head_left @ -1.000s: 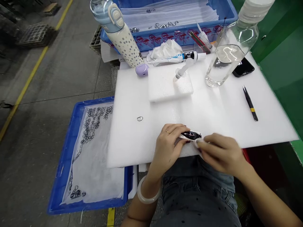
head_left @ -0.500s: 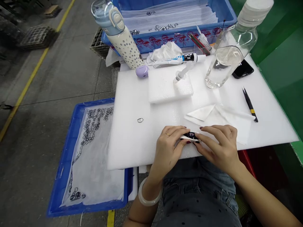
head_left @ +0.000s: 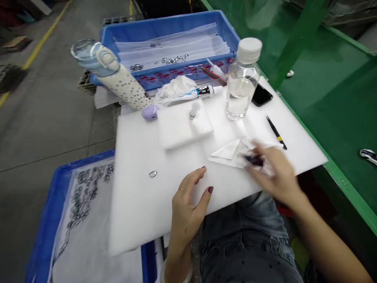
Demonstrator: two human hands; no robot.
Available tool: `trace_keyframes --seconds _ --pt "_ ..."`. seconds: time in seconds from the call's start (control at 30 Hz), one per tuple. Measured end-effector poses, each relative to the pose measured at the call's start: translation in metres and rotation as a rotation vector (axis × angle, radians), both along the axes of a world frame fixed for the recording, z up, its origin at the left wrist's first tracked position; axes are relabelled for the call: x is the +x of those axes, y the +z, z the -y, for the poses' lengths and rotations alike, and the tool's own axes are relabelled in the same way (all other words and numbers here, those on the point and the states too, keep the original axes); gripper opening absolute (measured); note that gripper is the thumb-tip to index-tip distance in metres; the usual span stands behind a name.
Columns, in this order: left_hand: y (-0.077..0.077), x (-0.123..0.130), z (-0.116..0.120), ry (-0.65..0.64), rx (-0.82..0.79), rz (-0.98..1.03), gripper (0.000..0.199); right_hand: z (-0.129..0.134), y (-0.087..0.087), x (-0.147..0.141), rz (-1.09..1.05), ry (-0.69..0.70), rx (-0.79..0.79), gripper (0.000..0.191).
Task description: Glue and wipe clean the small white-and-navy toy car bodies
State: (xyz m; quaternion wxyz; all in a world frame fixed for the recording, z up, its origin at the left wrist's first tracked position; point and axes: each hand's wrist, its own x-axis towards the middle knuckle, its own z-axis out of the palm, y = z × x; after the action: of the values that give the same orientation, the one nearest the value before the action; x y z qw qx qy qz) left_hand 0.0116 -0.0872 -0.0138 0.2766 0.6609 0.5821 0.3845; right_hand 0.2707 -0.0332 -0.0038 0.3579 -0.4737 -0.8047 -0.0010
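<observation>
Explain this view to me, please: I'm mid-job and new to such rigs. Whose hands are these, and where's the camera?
No robot here: these are a person's bare hands, seen by one camera worn on the head, looking forward and down. The left hand is open and holds nothing. The right hand is blurred; it seems to hold a small dark item over a white cloth. I can't tell what the item is.

On the white foam board lie black tweezers, a small dark-rimmed loop and a foam block. A clear bottle stands near the phone. Behind is a blue crate.
</observation>
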Motion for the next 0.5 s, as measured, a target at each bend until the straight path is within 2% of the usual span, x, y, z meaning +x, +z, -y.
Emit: trace_keyframes --seconds 0.03,0.1,0.17,0.23,0.33,0.43,0.5 --pt "-0.001 0.0 0.0 -0.002 0.013 -0.011 0.033 -0.012 -0.003 0.034 0.01 -0.199 0.057 0.056" --pt "-0.001 -0.001 0.0 -0.027 0.034 -0.039 0.027 -0.035 -0.012 0.112 0.091 -0.435 0.221 0.058" --pt "-0.002 -0.001 0.0 -0.059 0.046 -0.076 0.025 -0.046 -0.021 0.185 0.142 -0.556 0.294 0.059" --pt "-0.004 -0.002 0.0 -0.075 0.048 -0.108 0.024 -0.04 -0.026 0.24 0.217 -0.585 0.302 0.05" --pt "-0.005 -0.001 0.0 -0.079 0.061 -0.131 0.023 0.001 -0.029 0.288 0.31 -0.582 0.277 0.042" --pt "-0.005 -0.001 -0.001 -0.097 0.087 -0.162 0.023 0.056 -0.028 0.317 0.372 -0.568 0.241 0.053" --pt "-0.005 0.0 -0.001 -0.122 0.101 -0.189 0.023 0.081 -0.028 0.327 0.393 -0.596 0.224 0.058"
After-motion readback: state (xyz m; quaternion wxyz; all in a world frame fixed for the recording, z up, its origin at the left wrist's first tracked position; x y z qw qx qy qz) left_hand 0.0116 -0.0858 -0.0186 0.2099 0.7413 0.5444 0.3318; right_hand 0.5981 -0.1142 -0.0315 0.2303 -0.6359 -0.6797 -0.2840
